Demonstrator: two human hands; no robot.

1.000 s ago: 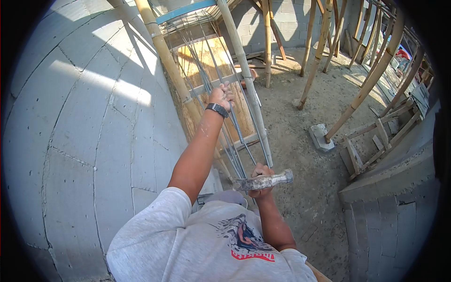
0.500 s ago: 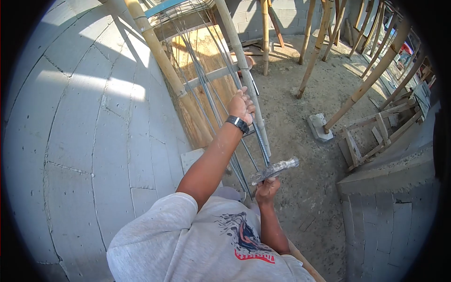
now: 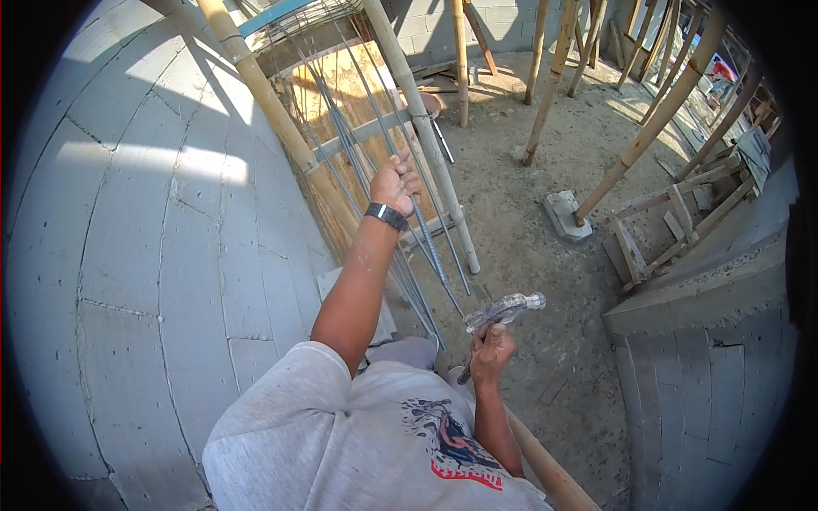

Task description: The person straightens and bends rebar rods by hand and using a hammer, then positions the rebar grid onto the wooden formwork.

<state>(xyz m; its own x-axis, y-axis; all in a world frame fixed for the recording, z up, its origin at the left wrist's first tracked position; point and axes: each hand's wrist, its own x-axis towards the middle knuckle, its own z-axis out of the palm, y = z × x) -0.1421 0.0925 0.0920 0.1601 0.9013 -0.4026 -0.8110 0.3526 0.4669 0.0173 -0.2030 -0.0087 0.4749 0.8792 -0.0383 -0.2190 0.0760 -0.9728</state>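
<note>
My left hand [image 3: 395,186], with a dark watch at the wrist, is closed around a ribbed steel rebar [image 3: 432,252]. That bar slants down toward me, and its lower end hangs above the floor. Several thinner steel rods [image 3: 345,132] run alongside it, some passing close to the hand. Lower and to the right, my right hand [image 3: 492,353] grips a claw hammer [image 3: 509,312] just below its worn, pale-smeared metal head. The hammer head lies sideways near the lower rod ends; part of its handle is hidden by my fingers.
A ladder-like frame of bamboo poles [image 3: 417,111] and crosspieces stands around the rods. A grey block wall [image 3: 170,255] rises on the left. Several bamboo props [image 3: 635,145] stand on the rough floor, one on a concrete block [image 3: 564,215]. A wooden frame [image 3: 673,230] lies right.
My left hand has shifted left with the rebar, whose lower end has swung left away from the hammer. The hammer has turned slightly and now sits apart from the bar. The view has shifted a little.
</note>
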